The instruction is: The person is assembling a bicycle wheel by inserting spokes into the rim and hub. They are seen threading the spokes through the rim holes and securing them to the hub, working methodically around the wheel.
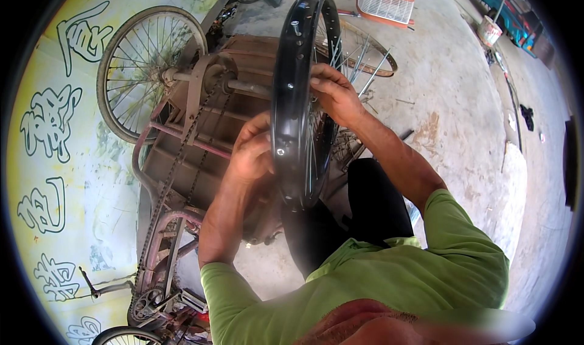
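Note:
A black bicycle wheel rim (289, 108) stands upright in front of me, its outer face dotted with holes and several silvery nipples. My left hand (250, 151) is closed at its left edge, fingers bent against it. On the other side, my right hand (337, 98) reaches among the spokes with thumb and fingers pinched together. What its fingertips hold is too small to make out. Thin loose-ended spokes (363, 56) fan out beyond the right hand, and more spokes run inside the rim. The wheel's hub is hidden.
A tricycle with a brown cargo bed (210, 132) lies tipped on the left, with a spoked wheel (152, 71) and chain. Farther off are a rusty bare rim (380, 53) and an orange-and-white crate (385, 4). A bucket (488, 31) stands at the far right.

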`<state>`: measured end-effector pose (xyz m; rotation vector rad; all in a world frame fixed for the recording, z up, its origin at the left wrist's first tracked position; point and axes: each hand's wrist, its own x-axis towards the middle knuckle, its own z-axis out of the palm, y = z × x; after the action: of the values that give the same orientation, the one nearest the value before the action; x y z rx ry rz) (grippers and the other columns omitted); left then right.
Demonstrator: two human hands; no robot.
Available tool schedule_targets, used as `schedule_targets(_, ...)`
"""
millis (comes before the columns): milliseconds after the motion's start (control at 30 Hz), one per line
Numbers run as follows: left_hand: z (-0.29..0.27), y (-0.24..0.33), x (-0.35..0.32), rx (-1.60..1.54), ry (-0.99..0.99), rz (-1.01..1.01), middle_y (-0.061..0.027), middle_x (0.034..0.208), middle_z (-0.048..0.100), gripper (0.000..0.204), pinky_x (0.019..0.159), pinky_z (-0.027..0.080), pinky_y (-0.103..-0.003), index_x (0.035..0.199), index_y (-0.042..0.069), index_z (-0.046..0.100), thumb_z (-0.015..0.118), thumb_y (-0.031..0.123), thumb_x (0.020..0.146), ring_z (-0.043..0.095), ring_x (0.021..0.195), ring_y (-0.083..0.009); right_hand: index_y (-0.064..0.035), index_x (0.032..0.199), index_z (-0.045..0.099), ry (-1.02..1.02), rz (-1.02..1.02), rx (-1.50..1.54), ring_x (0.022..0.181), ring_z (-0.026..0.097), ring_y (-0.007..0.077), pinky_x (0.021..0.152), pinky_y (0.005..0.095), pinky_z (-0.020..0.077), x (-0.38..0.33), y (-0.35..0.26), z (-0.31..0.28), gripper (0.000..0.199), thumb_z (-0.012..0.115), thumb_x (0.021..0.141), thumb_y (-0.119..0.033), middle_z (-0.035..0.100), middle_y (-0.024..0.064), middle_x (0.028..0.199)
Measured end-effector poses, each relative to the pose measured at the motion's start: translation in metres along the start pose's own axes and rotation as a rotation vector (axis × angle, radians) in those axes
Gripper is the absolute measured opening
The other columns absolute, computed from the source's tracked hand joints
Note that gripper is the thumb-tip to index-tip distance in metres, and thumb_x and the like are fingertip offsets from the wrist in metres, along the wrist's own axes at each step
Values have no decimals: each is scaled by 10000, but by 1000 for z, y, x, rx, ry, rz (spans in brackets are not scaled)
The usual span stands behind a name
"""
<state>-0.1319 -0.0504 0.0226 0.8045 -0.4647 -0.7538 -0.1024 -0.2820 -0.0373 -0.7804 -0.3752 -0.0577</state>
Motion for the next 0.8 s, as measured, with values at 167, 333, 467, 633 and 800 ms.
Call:
schedule_targets(167, 6, -5, 1, 112, 23, 90, -94, 849, 671, 295, 362, 394, -177, 1148, -19, 593, 561, 133, 897, 603, 537, -100, -13, 1145, 620, 11, -23, 7, 1048, 633, 208, 982, 373, 473, 0, 2, 2, 231, 557, 923, -25, 666, 86, 1095)
schedule_targets(333, 8, -3, 1, 136, 46, 74, -88, 844, 668, 301, 363, 404, -178, 1149, -16, 590, 568, 147, 896, 604, 537, -100, -10, 1150, 614, 4, -30, 3, 1051, 633, 212, 988, 382, 475, -1, 4, -1, 235, 553, 923, -20, 664, 91, 1097)
schedule_targets(467, 5, -5, 1, 120, 46, 76, -84, 849, 666, 309, 362, 407, -179, 1151, -13, 590, 575, 155, 892, 605, 541, -99, -7, 1153, 610, -7, -28, 7, 1054, 631, 215, 991, 386, 475, -1, 2, 0, 239, 550, 922, -15, 662, 93, 1099)
schedule_targets(633, 3, -6, 0, 91, 37, 69, -91, 881, 669, 312, 427, 438, -200, 1150, -13, 595, 580, 142, 880, 622, 604, -114, -6, 1152, 613, 4, -14, 4, 1046, 631, 212, 980, 376, 473, -1, 3, 0, 240, 550, 920, -16, 662, 93, 1095)
schedule_targets(800, -1, -5, 1, -4, 11, 43, -145, 981, 677, 358, 719, 575, -298, 1176, -48, 594, 587, 89, 845, 681, 819, -196, -5, 1140, 621, 21, -18, 9, 1036, 631, 211, 939, 364, 474, -1, 1, 2, 230, 552, 921, -22, 665, 90, 1086)
